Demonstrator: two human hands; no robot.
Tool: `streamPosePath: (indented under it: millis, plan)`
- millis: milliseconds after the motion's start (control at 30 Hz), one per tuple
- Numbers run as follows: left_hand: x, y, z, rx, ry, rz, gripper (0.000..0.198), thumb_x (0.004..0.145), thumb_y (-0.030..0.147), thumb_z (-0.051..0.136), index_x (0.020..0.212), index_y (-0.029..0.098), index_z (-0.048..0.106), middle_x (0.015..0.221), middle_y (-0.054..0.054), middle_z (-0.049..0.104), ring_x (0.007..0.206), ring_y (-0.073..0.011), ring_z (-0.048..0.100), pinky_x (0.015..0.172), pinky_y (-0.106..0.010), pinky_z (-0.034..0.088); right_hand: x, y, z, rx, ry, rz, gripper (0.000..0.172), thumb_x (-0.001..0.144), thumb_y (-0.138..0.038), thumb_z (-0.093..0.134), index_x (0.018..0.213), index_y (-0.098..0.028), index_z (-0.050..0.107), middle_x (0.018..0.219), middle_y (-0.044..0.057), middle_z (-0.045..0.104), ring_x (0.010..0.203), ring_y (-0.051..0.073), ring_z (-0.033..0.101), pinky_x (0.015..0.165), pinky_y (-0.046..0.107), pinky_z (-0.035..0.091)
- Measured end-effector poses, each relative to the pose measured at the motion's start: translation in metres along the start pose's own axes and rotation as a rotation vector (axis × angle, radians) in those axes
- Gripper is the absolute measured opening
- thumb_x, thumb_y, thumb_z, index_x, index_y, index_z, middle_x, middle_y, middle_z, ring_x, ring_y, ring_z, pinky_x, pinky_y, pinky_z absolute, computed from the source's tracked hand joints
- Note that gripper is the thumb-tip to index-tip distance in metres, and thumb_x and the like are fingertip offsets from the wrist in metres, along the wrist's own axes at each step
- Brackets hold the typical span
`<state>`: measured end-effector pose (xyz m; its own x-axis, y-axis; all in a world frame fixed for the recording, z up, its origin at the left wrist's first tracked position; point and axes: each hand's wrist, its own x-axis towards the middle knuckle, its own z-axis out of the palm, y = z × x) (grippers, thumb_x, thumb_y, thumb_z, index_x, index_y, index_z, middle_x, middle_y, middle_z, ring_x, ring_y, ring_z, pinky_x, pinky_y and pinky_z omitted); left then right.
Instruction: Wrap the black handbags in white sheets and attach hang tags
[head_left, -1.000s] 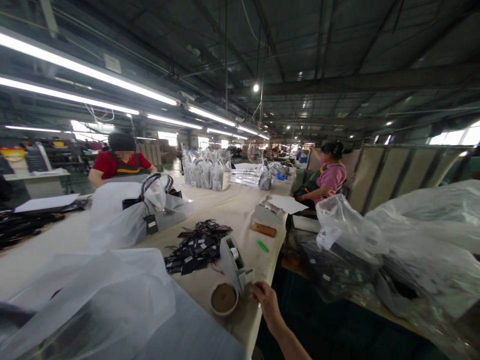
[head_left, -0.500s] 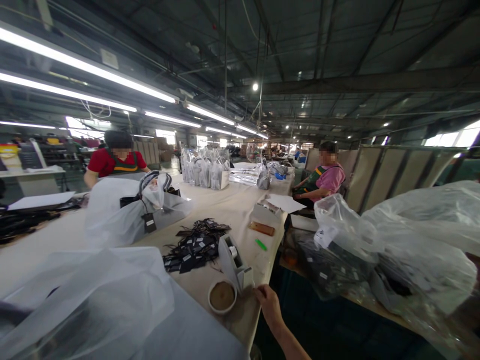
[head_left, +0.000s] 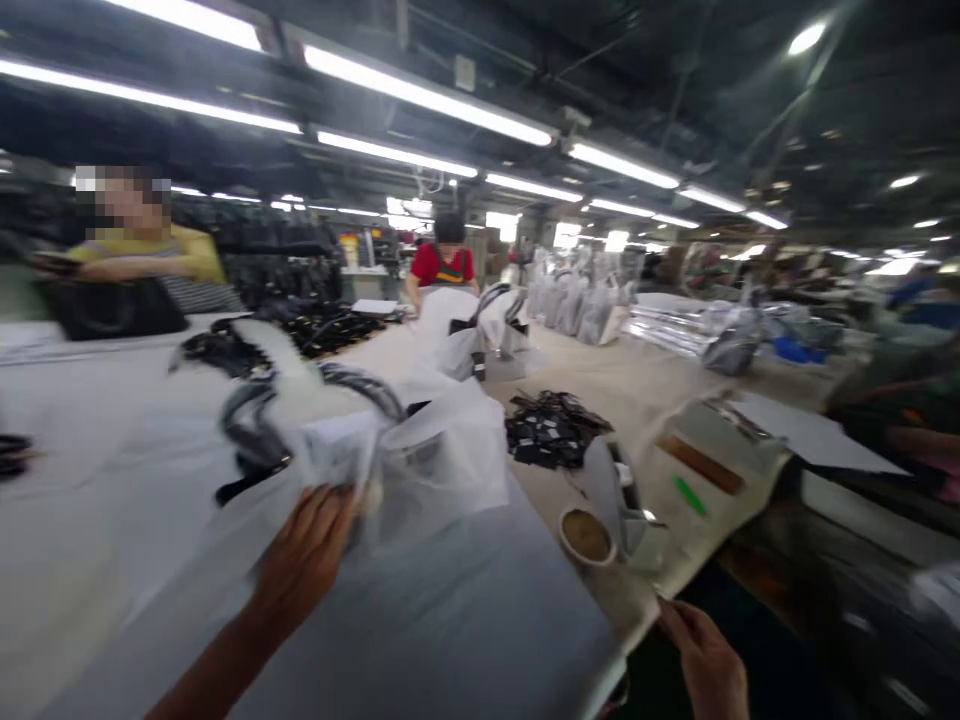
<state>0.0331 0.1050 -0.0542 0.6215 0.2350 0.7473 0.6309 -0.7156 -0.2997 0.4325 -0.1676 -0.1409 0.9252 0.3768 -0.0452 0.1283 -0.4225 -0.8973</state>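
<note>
My left hand [head_left: 307,545] lies with fingers stretched out against the thin white wrapping [head_left: 450,460] round a bag with dark, looped handles [head_left: 251,425]; its thumb is hard to make out. At the table's right edge my right hand [head_left: 705,650] is closed, thumb and fingertips pinching a small strip of tape that is blurred. Just beyond it stands a grey tape dispenser [head_left: 604,490], with a round white tub [head_left: 587,537] of brownish contents beside it. Behind these lies a heap of black hang tags [head_left: 555,430].
A green cutter-like tool [head_left: 690,495] and a brown flat object [head_left: 701,465] lie right of the dispenser. Another wrapped bag [head_left: 487,335] stands farther back, near a person in red [head_left: 442,265]. Rows of wrapped bags [head_left: 577,295] are behind. A person in yellow [head_left: 187,255] is at left.
My view has swung left. My left hand has come into view on the wrapped bag. My right hand stays pinched near the dispenser, seen slightly farther from it.
</note>
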Motion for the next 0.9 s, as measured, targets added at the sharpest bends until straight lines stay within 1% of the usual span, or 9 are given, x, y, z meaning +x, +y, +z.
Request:
streamPosePath:
  millis: [67,167,300,400,500,600,700,800,900]
  plan:
    - [-0.013,0.0,-0.008,0.156,-0.053,-0.013,0.05,0.089,0.006,0.027,0.138,0.008,0.038,0.108,-0.014,0.065,0.11,-0.026,0.057,0.099,-0.043,0.042,-0.007,-0.017,0.014,-0.029,-0.096,-0.045,0.048,0.051,-0.062,0.067,0.077,-0.022,0.07,0.076,0.006,0.073,0.082,0.029,0.067,0.065,0.03,0.052]
    - [-0.015,0.005,-0.004,0.217,-0.098,-0.034,0.048,0.087,0.005,0.029,0.133,0.004,0.043,0.113,-0.017,0.063,0.115,-0.0281,0.054,0.101,-0.044,0.041,-0.037,-0.048,0.046,-0.033,-0.246,-0.166,0.046,0.053,-0.061,0.069,0.078,-0.022,0.07,0.074,0.005,0.072,0.075,0.025,0.067,0.059,0.026,0.051]
    - [-0.015,0.012,0.001,0.227,-0.132,-0.075,0.048,0.087,0.005,0.029,0.133,0.005,0.042,0.117,-0.017,0.061,0.121,-0.0284,0.05,0.102,-0.045,0.04,-0.099,-0.101,0.096,0.096,-0.425,-0.475,0.035,0.069,-0.056,0.065,0.075,-0.021,0.067,0.069,0.002,0.067,0.067,0.017,0.062,0.062,0.022,0.05]
    - [-0.019,0.017,0.001,0.221,-0.154,-0.103,0.048,0.087,0.005,0.028,0.134,0.005,0.041,0.122,-0.019,0.058,0.124,-0.0302,0.047,0.102,-0.046,0.04,-0.138,-0.142,0.129,0.188,-0.633,-0.691,0.027,0.077,-0.046,0.062,0.071,-0.02,0.064,0.063,0.0,0.063,0.06,0.014,0.058,0.06,0.02,0.049]
    - [-0.022,0.019,0.002,0.198,-0.161,-0.132,0.05,0.088,0.006,0.028,0.137,0.004,0.037,0.126,-0.02,0.054,0.129,-0.0317,0.041,0.101,-0.046,0.04,-0.163,-0.179,0.154,0.309,-0.732,-0.81,0.024,0.081,-0.041,0.059,0.071,-0.019,0.063,0.063,0.0,0.062,0.059,0.013,0.057,0.059,0.021,0.049]
    - [-0.023,0.019,0.005,0.16,-0.135,-0.139,0.049,0.09,0.01,0.028,0.138,0.003,0.033,0.127,-0.021,0.053,0.132,-0.0326,0.036,0.101,-0.047,0.041,-0.179,-0.21,0.174,0.424,-0.757,-0.824,0.024,0.082,-0.04,0.058,0.071,-0.019,0.062,0.064,0.0,0.06,0.061,0.013,0.055,0.06,0.022,0.047]
    - [-0.024,0.021,0.008,0.156,-0.115,-0.144,0.047,0.091,0.011,0.028,0.136,0.0,0.036,0.125,-0.021,0.054,0.132,-0.0335,0.036,0.099,-0.044,0.044,-0.185,-0.23,0.199,0.461,-0.755,-0.723,0.027,0.079,-0.044,0.059,0.07,-0.018,0.06,0.063,-0.001,0.058,0.059,0.012,0.052,0.059,0.023,0.045]
    - [-0.026,0.023,0.009,0.174,-0.14,-0.134,0.046,0.09,0.008,0.029,0.134,-0.002,0.038,0.128,-0.022,0.052,0.133,-0.0329,0.035,0.101,-0.042,0.043,-0.181,-0.236,0.229,0.411,-0.727,-0.567,0.035,0.072,-0.052,0.06,0.068,-0.018,0.059,0.061,-0.001,0.057,0.058,0.013,0.051,0.057,0.025,0.044]
    - [-0.028,0.023,0.007,0.192,-0.149,-0.121,0.044,0.09,0.007,0.03,0.131,-0.004,0.041,0.132,-0.024,0.049,0.132,-0.0319,0.036,0.104,-0.042,0.04,-0.175,-0.232,0.256,0.339,-0.687,-0.488,0.037,0.068,-0.055,0.059,0.067,-0.018,0.059,0.061,0.001,0.06,0.059,0.015,0.053,0.059,0.027,0.045]
